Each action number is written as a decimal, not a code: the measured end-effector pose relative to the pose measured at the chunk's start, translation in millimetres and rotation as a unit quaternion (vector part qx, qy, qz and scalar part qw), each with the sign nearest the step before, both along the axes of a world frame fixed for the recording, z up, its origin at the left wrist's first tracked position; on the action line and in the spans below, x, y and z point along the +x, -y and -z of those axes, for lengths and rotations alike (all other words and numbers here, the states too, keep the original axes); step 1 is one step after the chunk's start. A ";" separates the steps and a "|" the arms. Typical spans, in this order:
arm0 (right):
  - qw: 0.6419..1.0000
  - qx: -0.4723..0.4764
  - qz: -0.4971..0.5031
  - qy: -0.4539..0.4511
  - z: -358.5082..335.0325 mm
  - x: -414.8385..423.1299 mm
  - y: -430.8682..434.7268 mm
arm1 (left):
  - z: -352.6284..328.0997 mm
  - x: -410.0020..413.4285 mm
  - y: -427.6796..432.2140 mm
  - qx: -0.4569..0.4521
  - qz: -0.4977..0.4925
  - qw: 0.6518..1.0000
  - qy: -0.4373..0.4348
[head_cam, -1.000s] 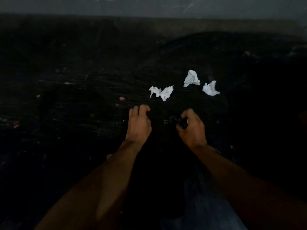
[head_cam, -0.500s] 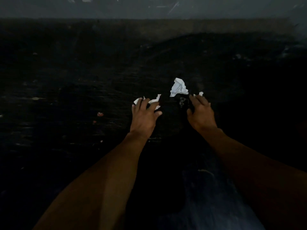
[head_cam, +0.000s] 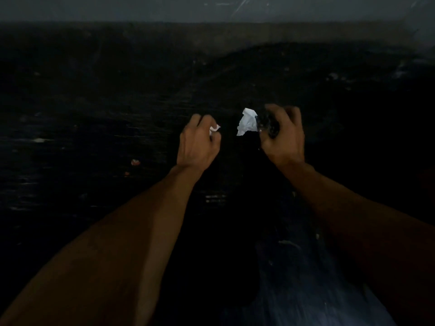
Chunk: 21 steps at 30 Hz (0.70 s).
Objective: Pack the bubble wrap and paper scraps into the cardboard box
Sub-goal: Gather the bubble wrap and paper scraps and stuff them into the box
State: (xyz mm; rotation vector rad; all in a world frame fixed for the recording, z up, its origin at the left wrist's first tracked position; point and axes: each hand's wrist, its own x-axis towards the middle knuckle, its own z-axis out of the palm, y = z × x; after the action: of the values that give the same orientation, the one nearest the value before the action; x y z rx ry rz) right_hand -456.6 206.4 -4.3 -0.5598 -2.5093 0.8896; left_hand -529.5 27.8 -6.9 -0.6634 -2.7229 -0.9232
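Far to your left on the dark floor (head_cam: 70, 137) lies a small reddish fleck (head_cam: 135, 162), well apart from your hands. Your left hand (head_cam: 197, 143) is curled closed around a small white paper scrap (head_cam: 214, 129); only a corner of it pokes out past your fingers, toward the right. Between your hands sits a crumpled white paper piece (head_cam: 247, 125), its long axis running roughly upright in the view, the top tilted slightly right and its narrow lower tip pointing down and left. Its right edge touches the dark clump in your other hand. Your right hand (head_cam: 283, 135) is clenched around a dark, glinting wad (head_cam: 268, 126) that bulges out on the thumb side; the dim light makes it too hard to tell what the wad is. Both forearms reach in from the bottom corners. Along the top runs a pale grey wall (head_cam: 211, 8).
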 end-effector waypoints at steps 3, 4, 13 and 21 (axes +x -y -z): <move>0.997 0.060 -0.037 -0.002 -5.4 -31.9 0.2 | 4.4 -19.6 -1.9 -0.046 -0.009 0.999 -0.002; 0.996 0.079 -0.045 0.022 -1.7 -43.3 -1.8 | 9.6 -26.0 -1.0 -0.052 -0.010 0.999 0.008; 0.982 0.095 -0.092 0.132 46.6 -56.2 4.5 | 56.6 -29.5 4.2 -0.080 0.005 0.995 0.061; 0.994 -0.019 -0.076 0.079 37.4 0.4 15.1 | 22.2 3.0 23.3 -0.047 0.037 0.994 0.088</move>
State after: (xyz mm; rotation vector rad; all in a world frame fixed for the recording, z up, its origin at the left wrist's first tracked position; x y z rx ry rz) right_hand -456.2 191.3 -41.7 -0.4721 -2.7139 0.9850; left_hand -526.5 4.5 -29.1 -0.7369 -2.9318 -0.9150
